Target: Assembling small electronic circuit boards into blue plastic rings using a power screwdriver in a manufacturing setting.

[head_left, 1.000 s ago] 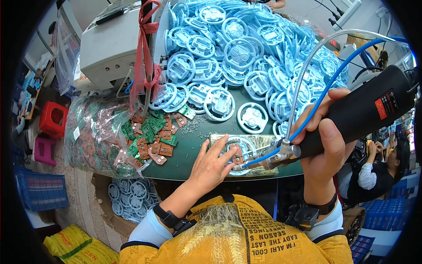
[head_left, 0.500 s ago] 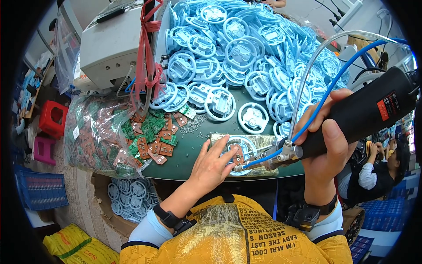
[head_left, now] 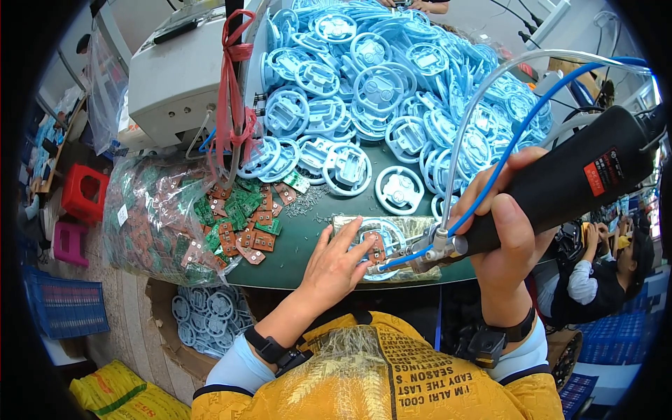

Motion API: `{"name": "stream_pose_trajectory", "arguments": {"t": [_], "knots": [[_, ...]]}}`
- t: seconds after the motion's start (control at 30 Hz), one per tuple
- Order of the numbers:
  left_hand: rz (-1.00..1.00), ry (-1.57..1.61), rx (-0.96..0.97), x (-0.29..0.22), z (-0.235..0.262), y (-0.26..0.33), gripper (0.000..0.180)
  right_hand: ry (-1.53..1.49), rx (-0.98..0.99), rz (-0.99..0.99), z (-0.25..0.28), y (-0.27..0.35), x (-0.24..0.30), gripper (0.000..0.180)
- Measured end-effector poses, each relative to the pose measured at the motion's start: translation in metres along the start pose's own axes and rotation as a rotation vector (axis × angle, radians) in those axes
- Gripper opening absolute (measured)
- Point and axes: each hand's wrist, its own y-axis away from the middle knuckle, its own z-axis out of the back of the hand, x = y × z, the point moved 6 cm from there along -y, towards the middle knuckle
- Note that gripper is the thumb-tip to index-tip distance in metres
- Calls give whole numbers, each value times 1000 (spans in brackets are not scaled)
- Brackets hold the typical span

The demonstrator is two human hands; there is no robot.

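Observation:
My right hand (head_left: 514,241) is wrapped round a black powered screwdriver (head_left: 577,178), which has a blue hose and a clear tube at its front. Its metal tip points left and reaches the lower part of a small brown circuit board (head_left: 376,246). That board lies inside a light blue plastic steering wheel (head_left: 402,236), resting on a block wrapped in yellowish tape (head_left: 425,225). My left hand (head_left: 330,267) has its fingers spread, fingertips at the board and the wheel's left rim. The exact contact of the tip is too small to make out.
Behind the block rises a heap of light blue wheels (head_left: 385,87). Loose screws (head_left: 302,203) and brown and green boards (head_left: 241,217) lie to the left, by a clear plastic bag (head_left: 150,224). A grey machine (head_left: 171,91) stands at back left; a box of wheels (head_left: 164,322) sits below.
The screwdriver and my right hand have shifted slightly left and toward me. My left hand stays at the wheel almost unmoved. The whole view has shifted a little.

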Motion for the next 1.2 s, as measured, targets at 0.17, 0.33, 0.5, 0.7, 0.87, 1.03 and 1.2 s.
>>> {"name": "stream_pose_trajectory", "arguments": {"t": [0.17, 0.33, 0.5, 0.7, 0.87, 1.03, 1.2], "knots": [[2, 8, 7, -1, 0, 1, 63, 23, -29, 101, 2, -10, 18, 48], [-9, 19, -12, -1, 0, 1, 55, 146, 24, 176, 8, -24, 33, 44], [27, 112, -40, 0, 6, 2, 51, 291, -130, 178, 31, -42, 27, 40], [108, 142, -57, 3, 8, -7, 58, 477, -202, 213, 70, -54, -1, 33], [241, 114, 84, 4, 10, -16, 68, 534, -234, 152, 91, -38, -17, 43], [277, 109, 178, 9, 5, -23, 77, 1157, 136, 612, 65, 42, -13, 41], [294, 192, 224, 15, 2, -29, 80, 918, 726, 209, 30, 111, -99, 46]]}}
